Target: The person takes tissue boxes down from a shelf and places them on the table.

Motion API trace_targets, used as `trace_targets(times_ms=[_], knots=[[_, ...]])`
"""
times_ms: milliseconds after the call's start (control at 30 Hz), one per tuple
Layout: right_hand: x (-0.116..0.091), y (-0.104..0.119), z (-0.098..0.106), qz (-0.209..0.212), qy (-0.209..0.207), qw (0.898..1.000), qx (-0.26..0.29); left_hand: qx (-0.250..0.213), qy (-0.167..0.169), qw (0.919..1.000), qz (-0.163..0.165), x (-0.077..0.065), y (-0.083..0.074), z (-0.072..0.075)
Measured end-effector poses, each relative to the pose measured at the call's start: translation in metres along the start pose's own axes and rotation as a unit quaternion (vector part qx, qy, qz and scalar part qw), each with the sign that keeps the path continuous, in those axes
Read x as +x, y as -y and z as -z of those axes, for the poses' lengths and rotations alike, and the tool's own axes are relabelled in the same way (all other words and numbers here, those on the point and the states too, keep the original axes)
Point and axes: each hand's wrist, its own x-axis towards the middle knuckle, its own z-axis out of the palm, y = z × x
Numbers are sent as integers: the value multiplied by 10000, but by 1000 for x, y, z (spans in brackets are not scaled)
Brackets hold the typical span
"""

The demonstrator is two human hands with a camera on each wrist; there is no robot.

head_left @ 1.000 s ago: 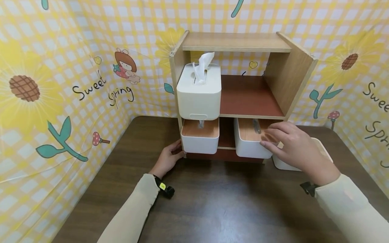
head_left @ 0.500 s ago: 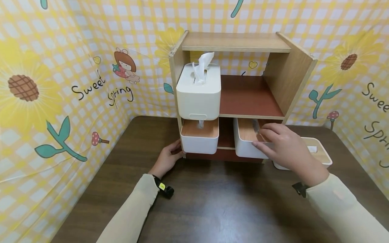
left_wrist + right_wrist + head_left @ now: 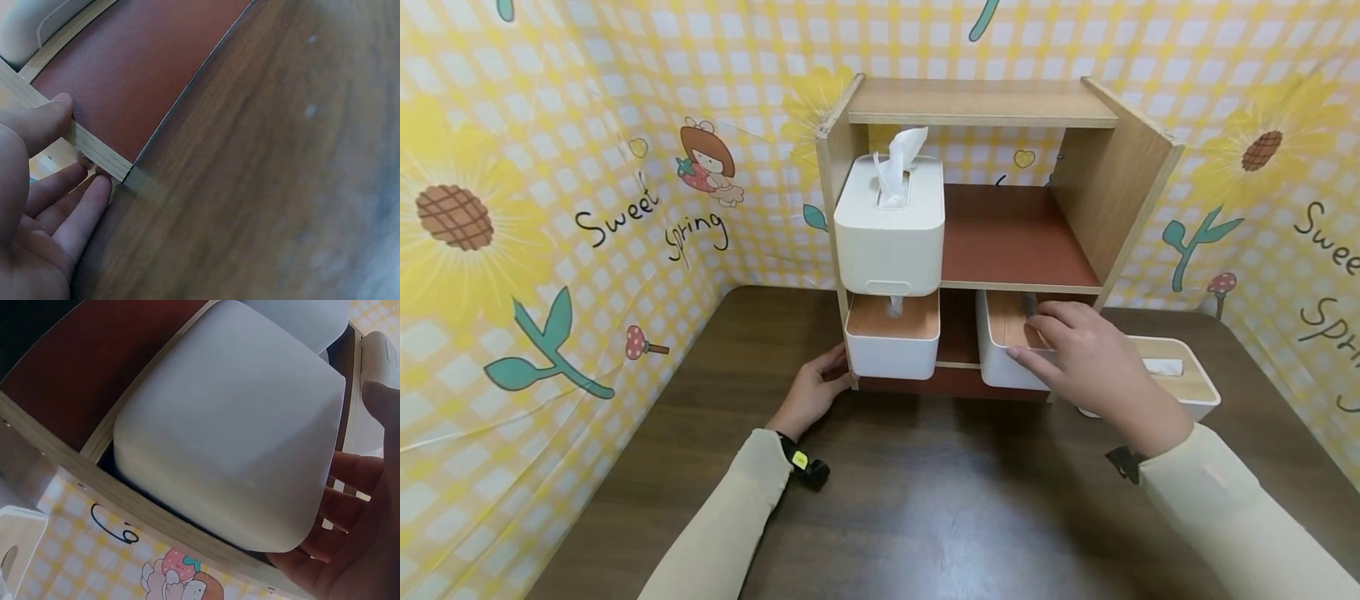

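Observation:
My left hand (image 3: 808,392) grips the lower left edge of the small wooden shelf (image 3: 981,104). In the left wrist view its thumb lies on the inner face of the side panel (image 3: 103,153), the fingers on the outer face. My right hand (image 3: 1093,362) is over a white tissue box (image 3: 1009,368) with a wood-look lid, which juts from the lower right compartment. The fingers are over the lid and the thumb stands apart near the front rim. In the right wrist view the fingertips are right at the edge of the white box (image 3: 237,425).
A cream tissue box (image 3: 891,250) with a tissue sticking up stands in the upper left compartment. Below it juts another wood-lidded white box (image 3: 893,354). A further tissue box (image 3: 1198,379) stands on the brown table (image 3: 910,492), right of the shelf.
My right hand has moved left across the lid of the lower right tissue box, uncovering more of the box on the table. The left hand stays on the shelf's edge.

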Motion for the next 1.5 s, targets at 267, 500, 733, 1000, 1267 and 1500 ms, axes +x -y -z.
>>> trace_targets(times_ms=[267, 500, 733, 1000, 1267, 1500], knots=[[6, 7, 1, -552, 672, 9961, -132, 83, -61, 9999, -65, -1, -1, -1], [11, 13, 0, -944, 996, 9903, -217, 94, -98, 9999, -97, -2, -2, -1], [15, 19, -3, -1191, 1172, 9848, -476, 94, -85, 9999, -82, -1, -2, 0], [21, 29, -3, -1613, 1628, 9716, -597, 27, -17, 9999, -106, -1, -3, 0], [22, 40, -8, -1848, 1306, 9690, -987, 147, -88, 9997, -154, -1, -1, 0], [19, 49, -17, -1910, 458, 9708, -1376, 161, -114, 9997, -115, 0, -2, -1]])
